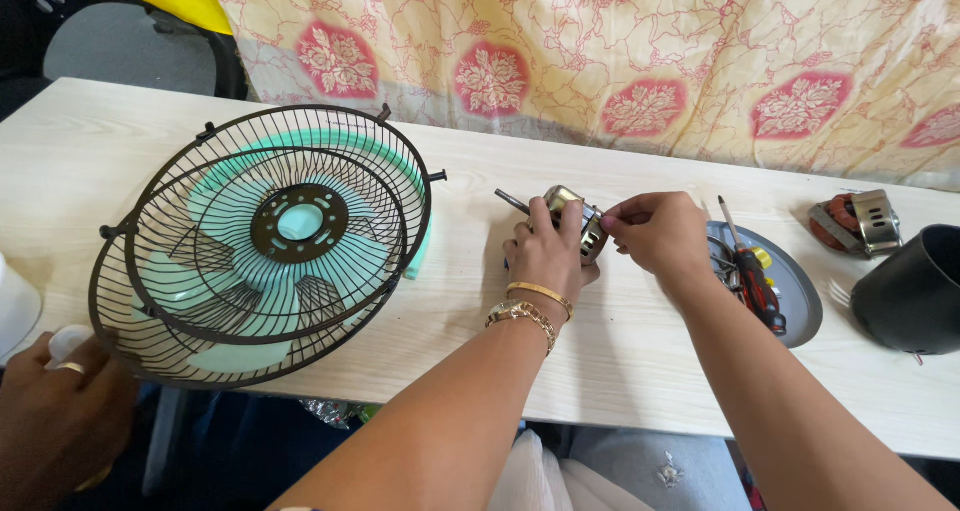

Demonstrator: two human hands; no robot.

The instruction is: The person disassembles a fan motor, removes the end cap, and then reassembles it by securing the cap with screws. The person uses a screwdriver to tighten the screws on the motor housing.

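Note:
My left hand (545, 251) grips a small metal fan motor (572, 211) with a thin shaft sticking out to the left, held just above the pale wooden table (620, 341). My right hand (655, 233) pinches the motor's right side with its fingertips. Both hands sit at the table's middle. A gold bracelet and a watch are on my left wrist.
Two dark wire fan guards (270, 241) with a mint-green blade (250, 261) lie at the left. A grey round plate (795, 291) holds a red-handled screwdriver (757, 283). Another motor part (858, 223) and a black housing (915, 289) are at the right. Another person's hand (60, 411) is at lower left.

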